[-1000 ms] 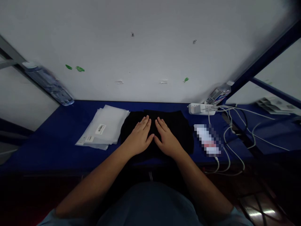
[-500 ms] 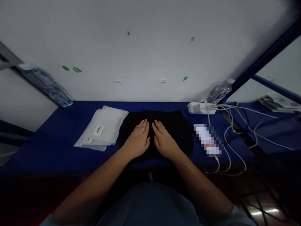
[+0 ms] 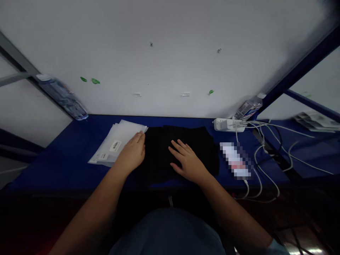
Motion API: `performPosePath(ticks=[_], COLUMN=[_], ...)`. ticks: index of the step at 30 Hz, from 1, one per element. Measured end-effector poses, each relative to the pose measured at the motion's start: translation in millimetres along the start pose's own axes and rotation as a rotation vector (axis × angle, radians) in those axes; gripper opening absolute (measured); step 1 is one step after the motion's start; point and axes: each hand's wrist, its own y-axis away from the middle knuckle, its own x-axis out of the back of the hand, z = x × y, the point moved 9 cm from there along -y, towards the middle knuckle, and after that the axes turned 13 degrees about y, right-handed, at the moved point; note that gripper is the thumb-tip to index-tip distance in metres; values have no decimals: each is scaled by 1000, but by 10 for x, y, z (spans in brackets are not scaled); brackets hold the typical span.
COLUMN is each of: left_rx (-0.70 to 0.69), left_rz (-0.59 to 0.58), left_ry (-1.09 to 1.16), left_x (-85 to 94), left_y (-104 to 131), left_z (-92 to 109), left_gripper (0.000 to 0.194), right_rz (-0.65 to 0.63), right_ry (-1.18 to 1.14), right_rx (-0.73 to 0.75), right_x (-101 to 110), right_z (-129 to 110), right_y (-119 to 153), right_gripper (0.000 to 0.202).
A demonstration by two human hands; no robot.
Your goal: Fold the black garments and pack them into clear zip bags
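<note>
where the black cloth (image 3: 199,138) lies folded flat in the middle of the blue table (image 3: 61,152), the person in front of me has a hand at each part of it. the right hand (image 3: 187,159) is open, palm down on the cloth, fingers a little apart and the thumb held out, with nothing gripped. the left hand (image 3: 131,152) is over at the cloth's nine o'clock edge, fingers close together and partly bent, right where the cloth meets the clear plastic bags (image 3: 127,132); from here i can't tell whether it has hold of anything. those bags sit in a loose, overlapping pile at nine o'clock from the cloth, the barcode label (image 3: 115,146) facing up. beyond them, around ten o'clock, a big bottle (image 3: 62,95) stands by the wall (image 3: 170,63). just beside the cloth at three o'clock there's what looks like a phone (image 3: 235,159), its face blurred into squares, with a cord at its near end. the white power strip (image 3: 219,124) is around one or two o'clock, plugs in it, and a smaller bottle (image 3: 249,108) is right behind. white cords (image 3: 265,175) loop about past the phone, toward three and four o'clock.
</note>
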Motion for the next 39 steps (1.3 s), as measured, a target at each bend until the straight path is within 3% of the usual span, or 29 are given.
performPosePath(ticks=[3, 6, 13, 18, 23, 27, 32, 39], left_rx=[77, 85, 166, 159, 231, 343, 362, 378], left_rz=[-53, -68, -62, -27, -61, -110, -101, -121], left_ry=[-118, -175, -120, -99, -165, -198, -173, -155], left_x=[31, 22, 33, 92, 104, 139, 189, 215], left_y=[62, 139, 195, 178, 169, 171, 152, 123], left_z=[-363, -510, -580, -633, -580, -548, -564, -637], left_gripper=[48, 46, 44, 34, 34, 35, 36, 40], right_rz=[-24, -49, -70, -96, -38, -35, -100, -144], right_ry=[26, 58, 84, 11, 17, 83, 93, 70], right_rx=[13, 13, -7, 13, -82, 1, 52, 73], right_x=[-3, -15, 38, 83, 84, 48, 25, 86], right_z=[14, 22, -4, 4, 73, -8, 9, 25], right_y=[-12, -42, -94, -99, -105, -98, -84, -105], right_gripper=[70, 72, 64, 73, 49, 54, 69, 64])
